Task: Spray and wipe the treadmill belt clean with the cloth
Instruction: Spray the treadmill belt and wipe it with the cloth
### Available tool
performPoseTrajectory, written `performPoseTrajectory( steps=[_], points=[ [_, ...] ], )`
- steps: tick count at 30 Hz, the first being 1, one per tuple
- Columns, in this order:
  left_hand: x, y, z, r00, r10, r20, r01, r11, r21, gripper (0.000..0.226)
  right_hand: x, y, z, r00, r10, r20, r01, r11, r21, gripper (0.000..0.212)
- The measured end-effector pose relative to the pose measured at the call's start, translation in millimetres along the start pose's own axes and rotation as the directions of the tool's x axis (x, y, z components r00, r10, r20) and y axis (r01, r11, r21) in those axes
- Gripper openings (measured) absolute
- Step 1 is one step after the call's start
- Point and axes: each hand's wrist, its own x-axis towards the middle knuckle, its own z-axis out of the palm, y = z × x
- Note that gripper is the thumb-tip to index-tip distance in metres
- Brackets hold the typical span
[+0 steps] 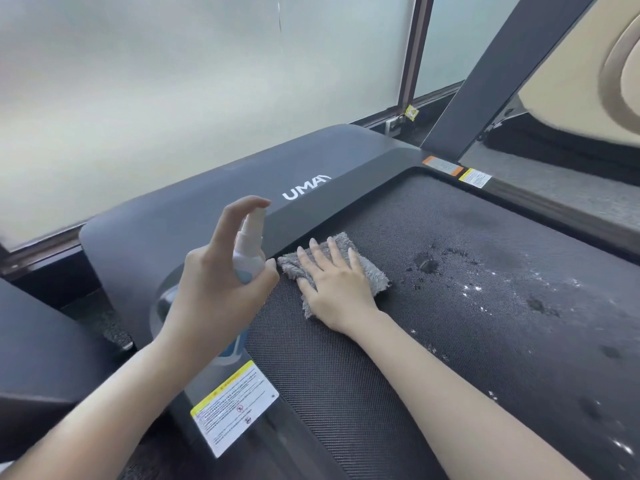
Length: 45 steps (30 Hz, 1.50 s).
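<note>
A person's right hand (329, 289) lies flat, fingers spread, pressing a fluffy grey microfibre cloth (349, 268) onto the black textured treadmill belt (381, 358) near its front edge. The left hand (221, 282), just beside the cloth, grips a small translucent spray bottle (247, 252), index finger over the nozzle. Wet droplets and dark specks (485, 282) dot the belt to the right.

Soft daylight through the frosted window (173, 81); edges bend, far corners blur.
</note>
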Motion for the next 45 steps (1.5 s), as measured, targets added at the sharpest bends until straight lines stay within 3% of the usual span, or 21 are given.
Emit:
performPoseTrajectory(
  steps=[6,11,20,27,39,45],
  points=[
    [8.1,4.9,12.1,1.0,0.025,0.012,-0.025,1.0,0.004,0.061,-28.1,-27.0,3.3,0.937,-0.349,0.032,0.346,0.936,0.064,0.055],
    [12.4,1.0,19.9,0.999,0.042,0.033,-0.043,0.999,0.012,0.06,-42.1,-31.2,10.8,0.85,-0.518,-0.101,0.527,0.837,0.146,0.051],
    [20.6,-10.0,14.6,0.997,0.037,0.063,-0.035,0.999,-0.026,0.06,-38.2,-25.8,5.3,0.895,-0.445,0.021,0.444,0.895,0.04,0.061],
    [19.5,-16.9,25.3,0.999,0.014,0.051,-0.011,0.998,-0.054,0.059,-19.5,-3.6,-3.1,0.948,-0.306,0.086,0.311,0.949,-0.045,0.053],
    [23.5,-24.4,28.9,1.0,-0.011,0.002,0.011,0.997,-0.07,0.06,4.9,30.1,-3.9,0.976,-0.206,0.069,0.207,0.978,-0.019,0.055],
    [30.3,-23.8,36.5,1.0,-0.014,0.007,0.015,0.997,-0.078,0.06,32.2,77.2,-14.2,0.995,-0.06,0.077,0.064,0.997,-0.047,0.055]
  ],
)
